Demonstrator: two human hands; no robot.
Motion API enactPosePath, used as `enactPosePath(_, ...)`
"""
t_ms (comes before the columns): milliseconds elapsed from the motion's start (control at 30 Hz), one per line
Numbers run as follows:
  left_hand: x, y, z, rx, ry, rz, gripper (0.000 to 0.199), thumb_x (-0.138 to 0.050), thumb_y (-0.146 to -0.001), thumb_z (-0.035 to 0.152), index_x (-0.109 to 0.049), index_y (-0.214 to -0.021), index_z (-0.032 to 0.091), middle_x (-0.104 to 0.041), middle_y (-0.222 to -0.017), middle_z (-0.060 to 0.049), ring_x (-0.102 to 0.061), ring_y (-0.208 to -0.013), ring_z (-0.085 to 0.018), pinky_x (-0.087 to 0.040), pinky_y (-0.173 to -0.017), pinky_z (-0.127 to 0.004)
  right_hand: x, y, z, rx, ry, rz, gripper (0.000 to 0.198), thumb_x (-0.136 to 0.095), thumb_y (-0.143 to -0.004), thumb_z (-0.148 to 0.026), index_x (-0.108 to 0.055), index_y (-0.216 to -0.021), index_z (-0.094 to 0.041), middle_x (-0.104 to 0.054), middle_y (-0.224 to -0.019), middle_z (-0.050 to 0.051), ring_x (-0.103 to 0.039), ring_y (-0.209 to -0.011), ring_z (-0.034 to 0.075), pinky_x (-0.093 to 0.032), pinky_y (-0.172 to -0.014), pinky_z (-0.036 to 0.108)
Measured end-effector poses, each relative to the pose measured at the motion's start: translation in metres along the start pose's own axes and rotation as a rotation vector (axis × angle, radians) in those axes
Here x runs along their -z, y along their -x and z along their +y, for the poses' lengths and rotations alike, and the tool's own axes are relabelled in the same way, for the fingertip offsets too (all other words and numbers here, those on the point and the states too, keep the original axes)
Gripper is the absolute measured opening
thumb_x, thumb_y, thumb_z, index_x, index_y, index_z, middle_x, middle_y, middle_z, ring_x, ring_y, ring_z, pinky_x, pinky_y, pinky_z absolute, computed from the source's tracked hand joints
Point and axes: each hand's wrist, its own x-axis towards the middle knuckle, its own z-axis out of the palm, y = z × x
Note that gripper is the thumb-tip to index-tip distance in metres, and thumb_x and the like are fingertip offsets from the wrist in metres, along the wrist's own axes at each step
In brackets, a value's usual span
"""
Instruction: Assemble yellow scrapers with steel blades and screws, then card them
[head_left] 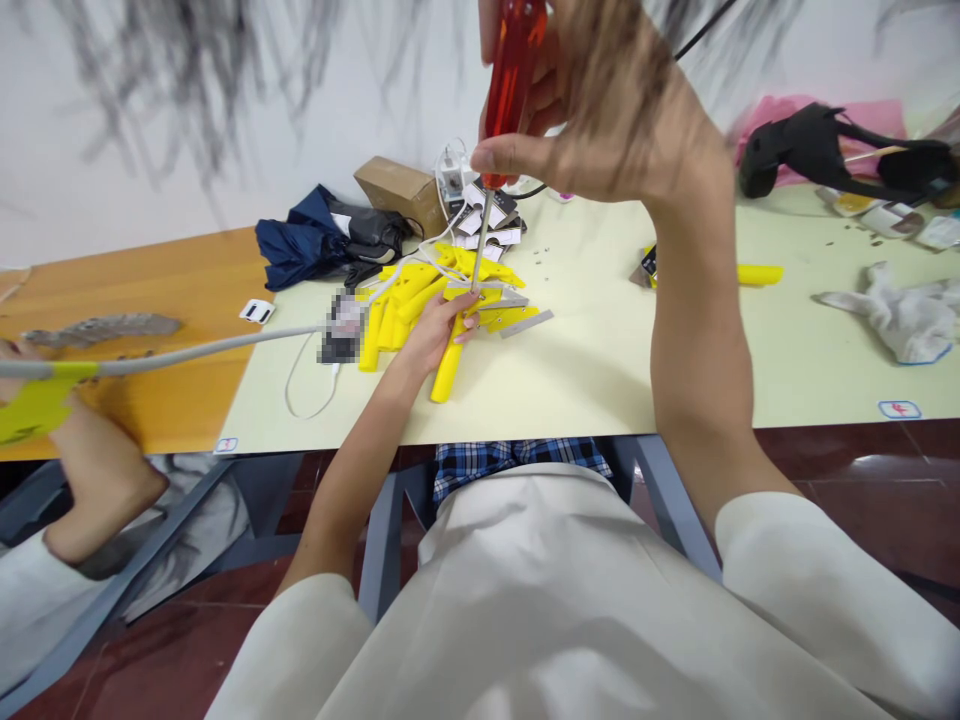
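Note:
My right hand, raised high, is closed round the red handle of a screwdriver. Its metal shaft slants down to the head of a yellow-handled scraper. My left hand grips that scraper on the table, its handle pointing toward me. A flat metal blade lies just right of the left hand. Behind and beside this hand is a pile of yellow plastic handles. Hair blurs the top of the view and covers part of the right hand.
Black-and-white cards, a cardboard box and a dark blue cloth bundle stand at the back. A white cable loops at left. White gloves lie at right. Another person's arm rests at far left.

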Motion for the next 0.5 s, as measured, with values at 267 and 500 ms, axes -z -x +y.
enactPosePath(267, -0.0015, 0.0012, 0.0016, 0.01, 0.032, 0.013, 0.029, -0.093, -0.079, 0.017, -0.067, -0.092, 0.016, -0.064, -0.086, 0.002, -0.052, -0.055, -0.003, -0.03, -0.039, -0.015, 0.0024, 0.0026, 0.0061, 0.141, 0.375, 0.031, 0.063, -0.095, -0.091, -0.036, -0.063, -0.143, -0.018, -0.064, -0.103, -0.008, -0.077, -0.086, 0.014, -0.073, -0.094, 0.049)
enactPosePath(500, -0.0009, 0.0006, 0.0017, 0.015, 0.05, -0.003, 0.029, -0.094, -0.08, 0.018, -0.066, -0.089, 0.016, -0.06, -0.082, 0.004, -0.052, -0.055, -0.004, -0.031, -0.038, -0.015, 0.0038, 0.0016, -0.0008, 0.168, 0.406, 0.012, 0.055, -0.092, -0.094, -0.034, -0.064, -0.14, -0.019, -0.064, -0.103, -0.009, -0.076, -0.088, 0.013, -0.074, -0.091, 0.037)
